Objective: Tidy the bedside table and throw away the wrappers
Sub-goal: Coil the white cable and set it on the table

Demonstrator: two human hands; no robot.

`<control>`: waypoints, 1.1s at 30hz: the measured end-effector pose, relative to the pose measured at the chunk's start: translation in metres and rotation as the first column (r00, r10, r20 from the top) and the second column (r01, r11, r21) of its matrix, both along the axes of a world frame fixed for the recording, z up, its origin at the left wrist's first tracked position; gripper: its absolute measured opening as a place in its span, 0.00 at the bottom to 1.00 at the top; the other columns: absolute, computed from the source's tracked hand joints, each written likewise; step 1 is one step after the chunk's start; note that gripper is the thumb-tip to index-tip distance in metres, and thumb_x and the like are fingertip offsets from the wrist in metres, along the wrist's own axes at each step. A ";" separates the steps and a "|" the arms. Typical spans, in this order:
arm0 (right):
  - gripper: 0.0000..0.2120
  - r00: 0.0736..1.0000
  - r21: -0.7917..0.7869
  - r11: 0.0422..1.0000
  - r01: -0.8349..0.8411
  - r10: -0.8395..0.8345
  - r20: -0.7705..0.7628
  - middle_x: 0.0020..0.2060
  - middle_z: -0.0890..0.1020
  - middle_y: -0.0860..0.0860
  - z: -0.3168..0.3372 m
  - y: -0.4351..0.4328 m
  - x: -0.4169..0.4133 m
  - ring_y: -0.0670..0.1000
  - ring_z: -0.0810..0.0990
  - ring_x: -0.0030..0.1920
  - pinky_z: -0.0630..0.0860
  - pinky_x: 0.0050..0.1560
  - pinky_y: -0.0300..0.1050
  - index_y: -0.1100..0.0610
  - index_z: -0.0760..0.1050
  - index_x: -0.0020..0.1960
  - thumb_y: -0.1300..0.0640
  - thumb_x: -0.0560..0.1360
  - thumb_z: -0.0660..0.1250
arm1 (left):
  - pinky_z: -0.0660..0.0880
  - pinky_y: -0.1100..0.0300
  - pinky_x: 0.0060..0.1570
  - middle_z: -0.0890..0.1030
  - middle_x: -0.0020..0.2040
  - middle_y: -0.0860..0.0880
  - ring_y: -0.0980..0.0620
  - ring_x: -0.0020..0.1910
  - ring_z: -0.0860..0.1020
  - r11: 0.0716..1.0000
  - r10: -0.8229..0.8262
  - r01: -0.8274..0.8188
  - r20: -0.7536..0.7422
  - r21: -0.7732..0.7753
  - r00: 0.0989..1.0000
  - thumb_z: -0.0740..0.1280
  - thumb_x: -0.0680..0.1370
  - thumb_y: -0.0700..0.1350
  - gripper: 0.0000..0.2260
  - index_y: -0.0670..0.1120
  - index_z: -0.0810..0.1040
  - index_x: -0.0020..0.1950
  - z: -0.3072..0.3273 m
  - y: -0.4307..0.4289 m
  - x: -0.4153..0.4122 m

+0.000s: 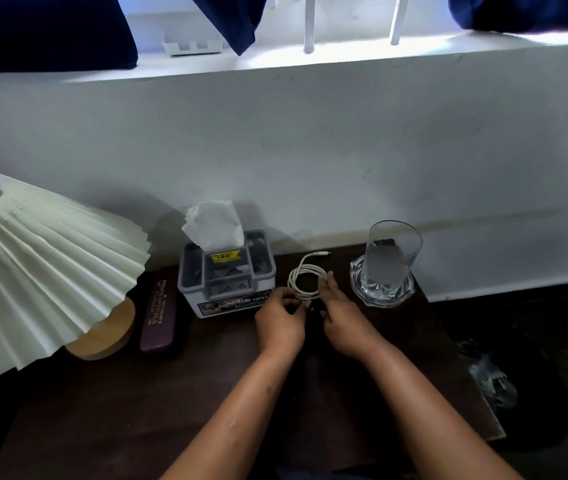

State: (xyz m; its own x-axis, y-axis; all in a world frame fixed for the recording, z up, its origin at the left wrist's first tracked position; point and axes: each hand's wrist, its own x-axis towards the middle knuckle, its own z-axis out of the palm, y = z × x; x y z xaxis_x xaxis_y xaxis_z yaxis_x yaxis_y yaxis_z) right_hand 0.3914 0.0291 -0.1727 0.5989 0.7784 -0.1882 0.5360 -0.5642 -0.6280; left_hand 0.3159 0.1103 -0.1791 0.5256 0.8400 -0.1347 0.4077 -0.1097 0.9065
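A coiled white cable [305, 275] lies on the dark bedside table [206, 382] between the tissue box and the glass, one plug end pointing toward the wall. My left hand [280, 322] pinches the coil's near left edge. On the coil's right side my right hand [339, 318] rests with its fingers against the loops. No wrappers show on the tabletop.
A grey tissue box [227, 275] with a tissue sticking up stands left of the cable. A purple case [157, 315] and a pleated lamp [33, 268] sit further left. A glass [391, 258] stands on a crystal coaster. A black bin with a clear bag [493, 379] is right of the table.
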 end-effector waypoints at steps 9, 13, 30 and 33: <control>0.33 0.986 0.163 0.985 0.064 -0.087 0.141 0.76 0.55 0.59 0.010 -0.004 0.000 0.55 0.54 0.76 0.49 0.73 0.41 0.60 0.55 0.74 0.73 0.70 0.54 | 0.68 0.67 0.48 0.83 0.50 0.47 0.52 0.50 0.79 0.999 -0.022 0.022 0.002 0.039 1.000 0.70 0.73 0.40 0.12 0.44 0.79 0.55 0.008 -0.005 -0.012; 0.22 0.841 0.597 0.783 0.175 -0.434 0.324 0.55 0.79 0.58 0.044 -0.021 0.002 0.54 0.74 0.57 0.65 0.61 0.39 0.60 0.75 0.58 0.72 0.66 0.57 | 0.71 0.64 0.51 0.82 0.52 0.47 0.50 0.53 0.79 0.997 -0.062 0.061 0.010 0.045 0.998 0.69 0.73 0.39 0.12 0.45 0.78 0.56 0.016 -0.011 -0.019; 0.39 0.818 0.174 0.843 0.508 -0.536 0.207 0.69 0.71 0.54 -0.008 -0.081 0.038 0.57 0.69 0.68 0.68 0.66 0.52 0.54 0.59 0.73 0.42 0.68 0.69 | 0.48 0.49 0.75 0.46 0.79 0.49 0.53 0.77 0.47 0.641 -0.624 0.738 -0.416 0.213 0.662 0.58 0.79 0.49 0.31 0.49 0.43 0.77 -0.004 -0.054 0.032; 0.39 0.796 0.190 0.836 0.515 -0.549 0.257 0.70 0.70 0.52 -0.014 -0.079 0.040 0.56 0.68 0.69 0.68 0.65 0.52 0.53 0.58 0.74 0.41 0.69 0.68 | 0.44 0.49 0.74 0.42 0.78 0.50 0.53 0.77 0.43 0.614 -0.589 0.744 -0.473 0.264 0.655 0.57 0.79 0.51 0.33 0.50 0.39 0.76 -0.014 -0.053 0.035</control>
State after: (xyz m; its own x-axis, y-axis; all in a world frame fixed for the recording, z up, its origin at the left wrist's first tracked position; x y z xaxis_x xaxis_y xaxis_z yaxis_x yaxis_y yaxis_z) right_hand 0.4313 -0.0495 -0.1871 0.9374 0.3256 0.1234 0.3362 -0.7542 -0.5641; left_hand 0.3510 0.0576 -0.1935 0.9507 0.2768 -0.1400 0.3076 -0.7835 0.5399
